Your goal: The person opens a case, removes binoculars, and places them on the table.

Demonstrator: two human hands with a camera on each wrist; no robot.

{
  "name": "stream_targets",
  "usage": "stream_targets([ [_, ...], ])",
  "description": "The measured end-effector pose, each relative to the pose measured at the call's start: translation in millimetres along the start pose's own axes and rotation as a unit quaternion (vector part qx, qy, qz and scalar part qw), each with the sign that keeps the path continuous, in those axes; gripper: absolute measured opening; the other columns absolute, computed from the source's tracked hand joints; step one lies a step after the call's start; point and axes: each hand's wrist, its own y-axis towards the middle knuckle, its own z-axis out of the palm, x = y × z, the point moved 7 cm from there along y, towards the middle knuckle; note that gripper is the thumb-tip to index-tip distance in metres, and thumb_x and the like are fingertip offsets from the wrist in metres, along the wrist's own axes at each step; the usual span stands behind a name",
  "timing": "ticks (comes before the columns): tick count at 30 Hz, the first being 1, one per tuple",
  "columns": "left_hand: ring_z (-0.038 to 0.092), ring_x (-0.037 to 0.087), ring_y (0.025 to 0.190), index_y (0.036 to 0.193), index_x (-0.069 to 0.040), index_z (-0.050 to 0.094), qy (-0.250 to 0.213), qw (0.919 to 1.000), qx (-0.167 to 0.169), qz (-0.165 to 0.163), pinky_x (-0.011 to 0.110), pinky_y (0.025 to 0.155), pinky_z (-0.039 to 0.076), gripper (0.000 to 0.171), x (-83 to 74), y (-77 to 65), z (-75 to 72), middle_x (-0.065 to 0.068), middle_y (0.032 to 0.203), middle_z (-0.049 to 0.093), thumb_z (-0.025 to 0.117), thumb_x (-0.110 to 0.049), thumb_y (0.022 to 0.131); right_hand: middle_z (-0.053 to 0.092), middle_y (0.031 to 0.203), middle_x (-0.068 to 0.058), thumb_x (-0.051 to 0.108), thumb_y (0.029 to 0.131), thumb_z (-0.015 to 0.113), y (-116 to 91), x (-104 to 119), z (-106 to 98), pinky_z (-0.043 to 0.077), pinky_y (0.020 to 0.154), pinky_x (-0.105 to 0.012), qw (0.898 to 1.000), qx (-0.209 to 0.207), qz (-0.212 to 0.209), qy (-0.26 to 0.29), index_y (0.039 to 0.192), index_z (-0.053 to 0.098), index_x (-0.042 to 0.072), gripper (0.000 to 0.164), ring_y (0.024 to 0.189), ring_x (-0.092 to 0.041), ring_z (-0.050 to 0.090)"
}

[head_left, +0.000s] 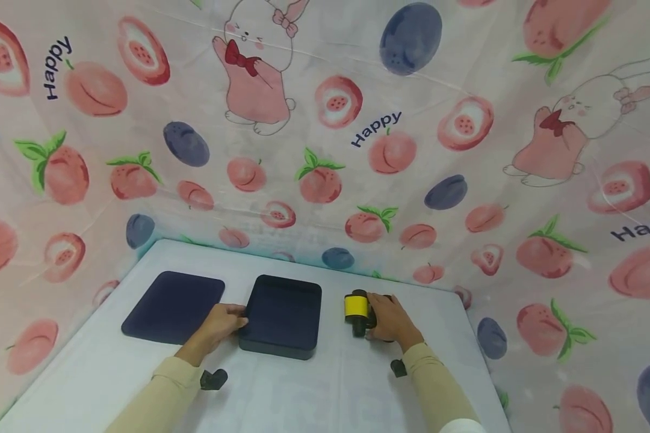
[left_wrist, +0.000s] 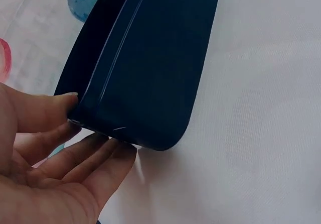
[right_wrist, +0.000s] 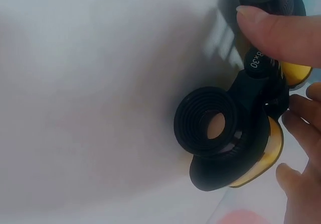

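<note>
A dark navy, open-topped rectangular box (head_left: 284,316) stands in the middle of the white table. My left hand (head_left: 219,328) grips its left wall. In the left wrist view the thumb hooks over the rim of the box (left_wrist: 150,58) and the fingers lie along the outer side. To the right, my right hand (head_left: 394,319) holds a pair of black and yellow binoculars (head_left: 356,307) on the table. The right wrist view shows the thumb across the binoculars (right_wrist: 235,123) near one eyepiece, fingers on the far side, with "8x30" printed on the middle.
A flat dark navy lid-like panel (head_left: 170,307) lies left of the box, partly behind the left hand. The white table (head_left: 303,397) meets fruit-and-rabbit patterned cloth (head_left: 281,150) at the back and sides. Small black pieces (head_left: 213,379) show at both wrists.
</note>
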Motion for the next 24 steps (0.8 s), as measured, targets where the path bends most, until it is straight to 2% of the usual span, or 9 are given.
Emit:
stream_targets([
  [6, 0.051, 0.049, 0.141, 0.152, 0.008, 0.045, 0.045, 0.9989, -0.008, 0.007, 0.058, 0.112, 0.05, 0.058, -14.1, 1.0, -1.8, 0.032, 0.154, 0.049, 0.062, -0.019, 0.103, 0.047, 0.163, -0.011, 0.037, 0.08, 0.09, -1.3, -0.3, -4.5, 0.021, 0.13, -0.063, 1.0, -0.004, -0.004, 0.008, 0.16, 0.039, 0.006, 0.099, 0.153, -0.031, 0.042],
  [11, 0.047, 0.051, 0.144, 0.158, 0.004, 0.038, 0.11, 0.9924, -0.021, 0.05, 0.064, 0.115, 0.044, 0.067, -34.9, -1.0, -7.4, 0.031, 0.156, 0.047, 0.061, -0.029, 0.103, 0.046, 0.164, -0.012, 0.035, 0.085, 0.084, -1.3, -1.3, -7.8, 0.02, 0.13, -0.063, 1.0, -0.012, -0.003, 0.011, 0.16, 0.038, 0.005, 0.093, 0.153, -0.032, 0.041],
  [17, 0.037, 0.054, 0.149, 0.162, -0.005, 0.034, 0.208, 0.971, -0.041, 0.111, 0.071, 0.116, 0.038, 0.077, -57.5, 0.0, -12.4, 0.031, 0.161, 0.04, 0.059, -0.048, 0.103, 0.042, 0.166, -0.011, 0.044, 0.095, 0.072, -0.6, 3.2, -12.6, 0.017, 0.131, -0.062, 1.0, -0.016, -0.005, 0.025, 0.161, 0.036, 0.006, 0.085, 0.155, -0.031, 0.038],
  [20, 0.022, 0.057, 0.155, 0.164, -0.009, 0.031, 0.242, 0.9602, -0.044, 0.133, 0.078, 0.119, 0.025, 0.083, -67.9, 0.1, -11.2, 0.029, 0.167, 0.032, 0.056, -0.059, 0.101, 0.041, 0.167, -0.012, 0.053, 0.098, 0.067, -0.6, 11.1, -19.3, 0.016, 0.131, -0.064, 0.999, -0.023, -0.011, 0.039, 0.161, 0.036, 0.005, 0.085, 0.156, -0.032, 0.037],
  [24, 0.002, 0.057, 0.158, 0.166, -0.015, 0.029, 0.294, 0.9418, -0.049, 0.155, 0.086, 0.118, 0.007, 0.09, -81.2, -1.9, -7.4, 0.026, 0.171, 0.024, 0.05, -0.072, 0.098, 0.037, 0.169, -0.012, 0.062, 0.099, 0.059, -0.3, 24.8, -25.9, 0.013, 0.13, -0.067, 0.998, -0.025, -0.023, 0.046, 0.162, 0.034, 0.006, 0.089, 0.157, -0.032, 0.035],
])
